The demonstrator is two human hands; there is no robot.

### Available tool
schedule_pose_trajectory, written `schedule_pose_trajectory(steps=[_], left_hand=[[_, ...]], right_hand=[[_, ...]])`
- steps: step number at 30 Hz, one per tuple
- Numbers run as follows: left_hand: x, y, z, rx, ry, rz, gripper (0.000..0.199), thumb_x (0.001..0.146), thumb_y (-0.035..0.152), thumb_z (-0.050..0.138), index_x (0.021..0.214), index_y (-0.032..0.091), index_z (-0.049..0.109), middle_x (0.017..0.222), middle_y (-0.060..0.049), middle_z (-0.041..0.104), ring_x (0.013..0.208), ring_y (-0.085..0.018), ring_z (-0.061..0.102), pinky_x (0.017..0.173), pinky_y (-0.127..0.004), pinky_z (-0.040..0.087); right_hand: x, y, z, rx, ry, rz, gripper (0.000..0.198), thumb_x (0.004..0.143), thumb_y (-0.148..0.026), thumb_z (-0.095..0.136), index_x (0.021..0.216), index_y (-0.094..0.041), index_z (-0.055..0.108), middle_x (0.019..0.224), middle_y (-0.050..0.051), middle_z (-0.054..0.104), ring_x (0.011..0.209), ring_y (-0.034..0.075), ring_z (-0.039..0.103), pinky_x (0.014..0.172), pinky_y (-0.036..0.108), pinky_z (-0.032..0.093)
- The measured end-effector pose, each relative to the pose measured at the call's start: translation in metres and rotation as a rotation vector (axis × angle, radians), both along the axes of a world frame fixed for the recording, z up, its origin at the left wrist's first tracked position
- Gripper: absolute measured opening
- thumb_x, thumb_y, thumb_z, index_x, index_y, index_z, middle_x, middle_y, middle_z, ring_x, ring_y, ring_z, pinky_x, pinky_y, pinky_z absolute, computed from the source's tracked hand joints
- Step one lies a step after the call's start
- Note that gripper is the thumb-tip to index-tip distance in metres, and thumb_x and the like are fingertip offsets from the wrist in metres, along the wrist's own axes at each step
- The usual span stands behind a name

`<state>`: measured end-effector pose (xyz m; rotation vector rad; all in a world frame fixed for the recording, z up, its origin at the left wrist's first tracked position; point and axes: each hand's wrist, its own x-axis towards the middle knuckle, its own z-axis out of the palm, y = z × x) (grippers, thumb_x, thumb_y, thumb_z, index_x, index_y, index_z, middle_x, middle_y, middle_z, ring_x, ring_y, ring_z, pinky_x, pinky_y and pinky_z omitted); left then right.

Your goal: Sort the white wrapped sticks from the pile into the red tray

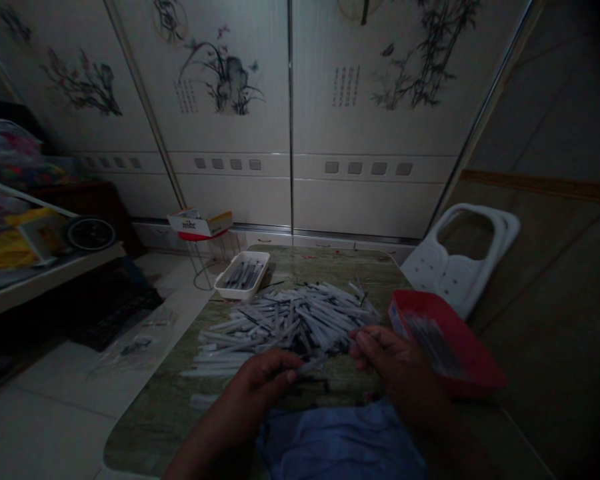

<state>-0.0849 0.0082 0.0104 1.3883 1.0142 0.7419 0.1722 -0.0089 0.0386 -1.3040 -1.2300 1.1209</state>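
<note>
A loose heap of slim whitish tubes [290, 313], mixed with dark thin pieces, covers the middle of the green table [155, 420]. At the heap's near edge, my left hand [265, 380] pinches a slim translucent tube [313, 367] that points to the right. My right hand [383, 353] is closed, thumb against fingers, by the heap's right side; what lies in that pinch is too small and dim to make out. Just right of it stands a red basin [480, 363] with a bundle of slim clear tubes [437, 343] inside.
A white tray [223, 291] of dark and clear slim pieces sits at the table's far left. Blue cloth [340, 443] lies at the near edge. A white folding chair [505, 233] leans at right; a printed box [200, 225] rests on a red stool [200, 237] beyond.
</note>
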Motion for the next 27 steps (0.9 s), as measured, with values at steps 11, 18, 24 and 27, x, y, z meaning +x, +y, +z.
schedule_pose_trajectory(steps=[11,18,24,27], left_hand=[[0.004,-0.001,0.004,-0.11,-0.134,0.062,0.031,0.087,0.045,0.069,0.103,0.019,0.072,0.092,-0.006,0.073,0.081,-0.02,0.064,0.074,-0.029,0.047],[0.006,0.001,0.001,-0.142,-0.201,0.165,0.029,0.084,0.043,0.073,0.102,0.021,0.074,0.092,-0.006,0.073,0.082,-0.02,0.065,0.075,-0.029,0.049],[0.006,0.003,-0.001,-0.143,-0.204,0.171,0.031,0.083,0.044,0.073,0.103,0.02,0.072,0.091,-0.007,0.074,0.079,-0.021,0.066,0.072,-0.03,0.05],[0.006,0.002,0.0,-0.108,-0.179,0.176,0.03,0.083,0.044,0.072,0.102,0.02,0.072,0.09,-0.006,0.073,0.08,-0.021,0.066,0.073,-0.029,0.049]], right_hand=[[0.002,0.005,-0.008,-0.052,-0.196,0.121,0.043,0.1,-0.054,0.041,0.109,-0.02,0.066,0.079,0.0,0.066,0.068,0.016,0.059,0.062,0.028,0.044],[-0.016,0.004,-0.03,0.036,-0.757,0.142,0.008,0.087,-0.021,0.056,0.081,-0.022,0.062,0.078,-0.001,0.066,0.072,0.016,0.059,0.06,0.027,0.032],[-0.039,-0.002,-0.047,0.012,-1.0,0.141,0.008,0.086,-0.027,0.063,0.08,-0.022,0.063,0.084,0.003,0.071,0.079,0.019,0.062,0.064,0.029,0.028],[-0.043,-0.003,-0.052,-0.009,-1.002,0.154,0.006,0.085,-0.027,0.062,0.083,-0.023,0.065,0.085,0.003,0.072,0.078,0.019,0.063,0.064,0.029,0.027]])
